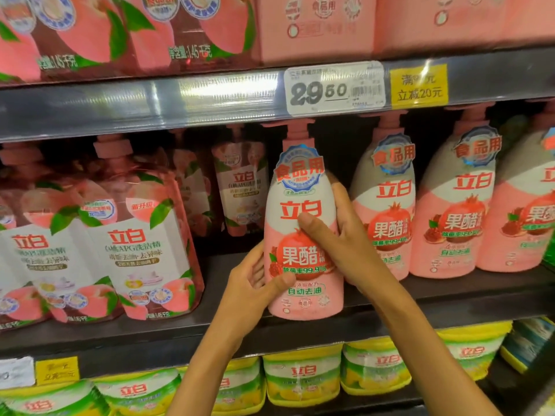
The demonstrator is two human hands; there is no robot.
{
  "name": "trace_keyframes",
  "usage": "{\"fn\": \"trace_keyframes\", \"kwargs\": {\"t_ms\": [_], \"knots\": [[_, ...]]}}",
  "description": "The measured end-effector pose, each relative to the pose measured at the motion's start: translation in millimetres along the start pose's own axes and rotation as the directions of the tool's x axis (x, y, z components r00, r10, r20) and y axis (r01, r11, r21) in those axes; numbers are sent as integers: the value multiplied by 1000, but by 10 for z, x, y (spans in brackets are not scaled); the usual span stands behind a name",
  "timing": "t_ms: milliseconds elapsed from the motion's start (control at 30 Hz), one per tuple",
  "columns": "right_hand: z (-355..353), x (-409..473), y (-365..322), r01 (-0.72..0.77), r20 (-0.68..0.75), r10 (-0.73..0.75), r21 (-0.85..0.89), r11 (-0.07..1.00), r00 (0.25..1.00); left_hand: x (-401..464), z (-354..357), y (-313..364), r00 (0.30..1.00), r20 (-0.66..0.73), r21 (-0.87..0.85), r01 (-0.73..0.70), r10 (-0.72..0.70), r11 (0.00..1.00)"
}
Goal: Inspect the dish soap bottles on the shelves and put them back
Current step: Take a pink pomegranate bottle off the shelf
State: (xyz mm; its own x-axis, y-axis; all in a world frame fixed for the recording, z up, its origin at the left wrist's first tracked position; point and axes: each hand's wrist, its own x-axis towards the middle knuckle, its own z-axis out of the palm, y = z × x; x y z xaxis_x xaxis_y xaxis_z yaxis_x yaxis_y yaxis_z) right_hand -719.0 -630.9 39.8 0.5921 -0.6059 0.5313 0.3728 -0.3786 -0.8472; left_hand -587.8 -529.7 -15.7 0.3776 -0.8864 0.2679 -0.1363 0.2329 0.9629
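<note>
Gripping the pink bottle [303, 235], left hand [255, 283] and right hand [339, 232] curl fingers around it.

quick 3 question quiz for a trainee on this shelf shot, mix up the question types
1. True or false: both hands hold the same pink pump bottle.
2. Which hand has its grip higher on the bottle?
A. left hand
B. right hand
C. both level
3. Fill in: the white price tag on the shelf edge above the bottle reads ____.

Key:
1. True. Each hand wraps a side, thumbs across the front label.
2. B. The right hand is near the middle, the left hand nearer the base.
3. 29.50; a yellow promo tag sits to its right.
</note>
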Motion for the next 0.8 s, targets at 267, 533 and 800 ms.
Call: {"fn": "trace_keyframes", "kwargs": {"t_ms": [267, 533, 800], "knots": [[-101, 75, 65, -81, 4, 81, -39, 996, 997, 127, 45, -33, 999, -31, 38, -24, 25, 999], [-29, 117, 189, -42, -116, 33, -75, 996, 993, 198, 98, -45, 997, -52, 37, -54, 56, 998], [43, 148, 224, -42, -146, 35, -48, 998, 989, 233, 42, -35, 999, 0, 72, -33, 33, 997]]}}
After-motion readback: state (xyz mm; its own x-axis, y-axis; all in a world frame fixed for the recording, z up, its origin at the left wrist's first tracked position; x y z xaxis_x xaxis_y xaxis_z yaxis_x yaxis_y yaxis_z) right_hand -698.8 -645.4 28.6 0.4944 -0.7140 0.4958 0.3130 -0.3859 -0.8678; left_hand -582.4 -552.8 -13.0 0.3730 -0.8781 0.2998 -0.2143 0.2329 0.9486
